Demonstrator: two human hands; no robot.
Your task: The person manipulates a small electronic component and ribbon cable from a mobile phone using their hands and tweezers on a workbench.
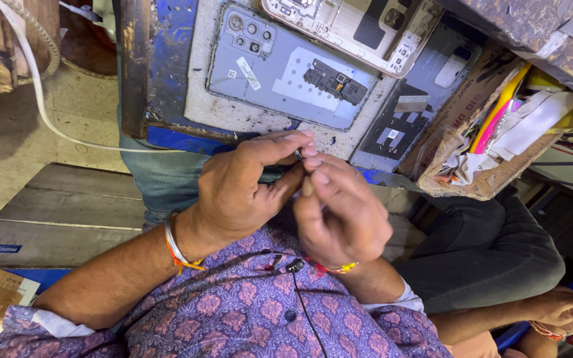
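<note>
Bench (167,66) up top – blue edge, worn grey pad on it. Grey phone back (280,73) lies flat on the pad, camera cluster at its upper left, a small black board (334,81) resting on its right half. White phone frame (353,26) overlaps its top edge, tilted. A darker panel (399,126) sits just right of the grey back. Further right, a cardboard box (452,142) stuffed with paper and pink and yellow tools (499,109). White cable (41,99) runs down the left side of the bench onto the floor. Wooden planks (61,212) lower left.

My left hand (240,189) and right hand (343,212) are up close to my chest, over my purple patterned shirt (247,311), just below the bench edge. Fingertips of both meet in the middle. Left thumb and forefinger pinch a tiny metal part (298,155) – too small to tell what it is. Right hand is closed around a thin tan stick-like tool (307,185), tip pointing up at that part; touching or just short, can't tell. Bangle and orange thread on my left wrist, thread on the right.

Another person's hand (565,311) at lower right, well apart from mine.
</note>
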